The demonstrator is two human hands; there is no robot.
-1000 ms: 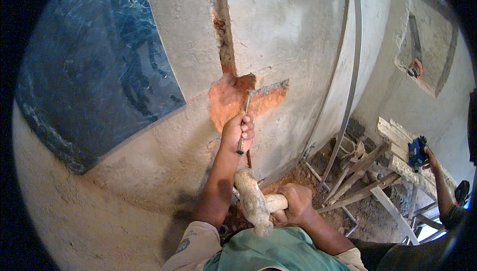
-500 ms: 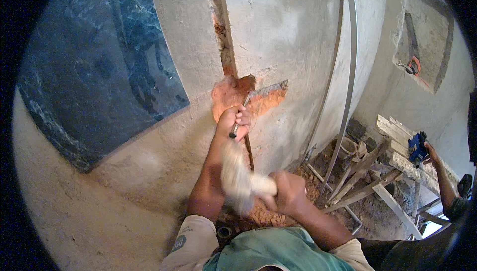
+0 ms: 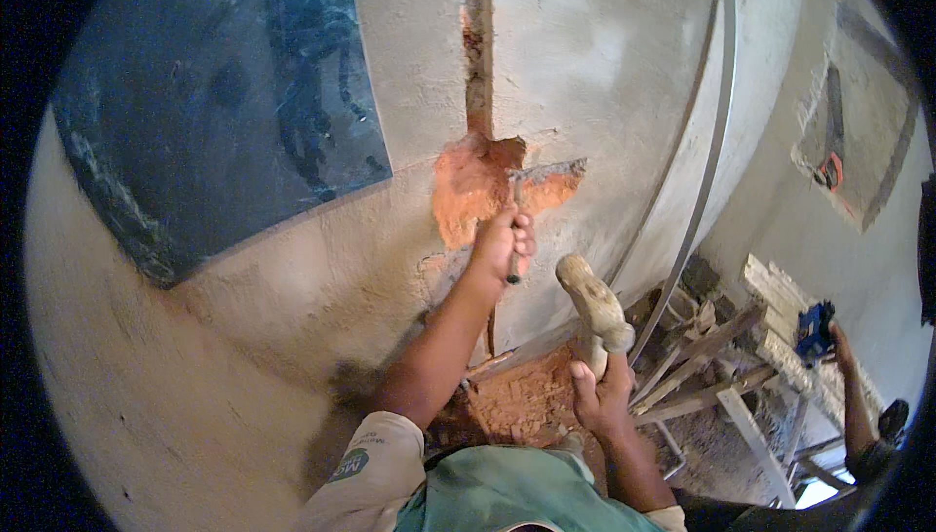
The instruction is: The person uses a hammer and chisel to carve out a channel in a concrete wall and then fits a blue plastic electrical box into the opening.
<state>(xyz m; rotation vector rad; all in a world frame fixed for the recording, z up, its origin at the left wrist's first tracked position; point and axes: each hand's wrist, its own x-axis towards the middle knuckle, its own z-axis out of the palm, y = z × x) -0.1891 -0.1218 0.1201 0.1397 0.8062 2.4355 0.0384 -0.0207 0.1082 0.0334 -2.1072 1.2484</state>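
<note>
My left hand (image 3: pixel 500 244) is wrapped round a chisel (image 3: pixel 514 264), whose upper end meets the broken-out patch of orange brick (image 3: pixel 468 186) in the plastered wall (image 3: pixel 595 64). The chisel's dark butt end sticks out below my fist. In my right hand (image 3: pixel 604 394) is a hammer (image 3: pixel 593 308) with a pale, worn head, held apart from the chisel, to its lower right. My fingers close round its short visible handle. Above the patch, a narrow vertical groove (image 3: pixel 478 54) runs up the wall.
A dark blue marbled slab (image 3: pixel 224 113) covers the wall at left. Orange rubble (image 3: pixel 526 395) lies at the wall's foot. At right stand a long metal strip (image 3: pixel 704 171) and a wooden trestle (image 3: pixel 702 356). Another person's hand (image 3: pixel 840 342) touches a blue tool (image 3: pixel 815 330).
The hammer has swung away from the chisel, down and to the right, and is no longer blurred. My left hand still grips the chisel, now more upright. The whole view has shifted.
</note>
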